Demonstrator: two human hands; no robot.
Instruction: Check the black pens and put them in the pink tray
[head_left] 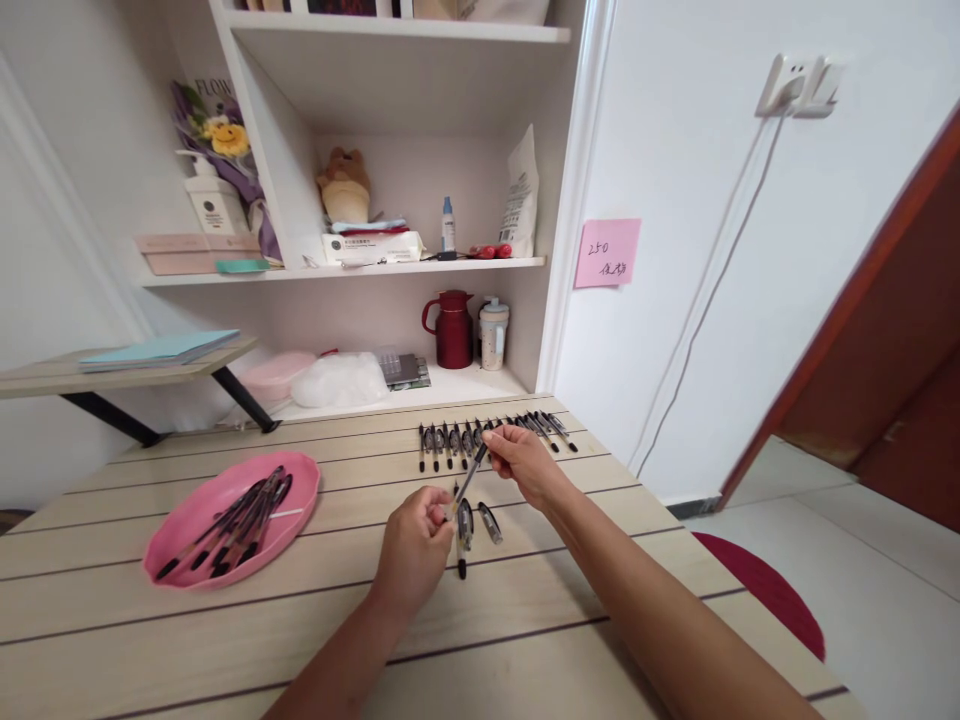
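A slim pen [470, 477] with a dark upper end slants between my two hands above the table. My right hand [521, 462] pinches its upper end. The fingers of my left hand [416, 540] are closed at its lower end, partly hiding it. Just under the hands lies another pen [461, 560] with a black end, and beside it a dark, clear-edged piece with a clip [490, 522]. A row of black-ended pens and similar pieces [436, 445] stretches behind my right hand, which covers part of it.
To the left, a pink dish [304, 490] holds several dark pens. A small raised stand [45, 378] with blue papers is at the far left. Along the back, a white shelf [495, 380] carries a red jug [454, 330] and a cup [493, 335].
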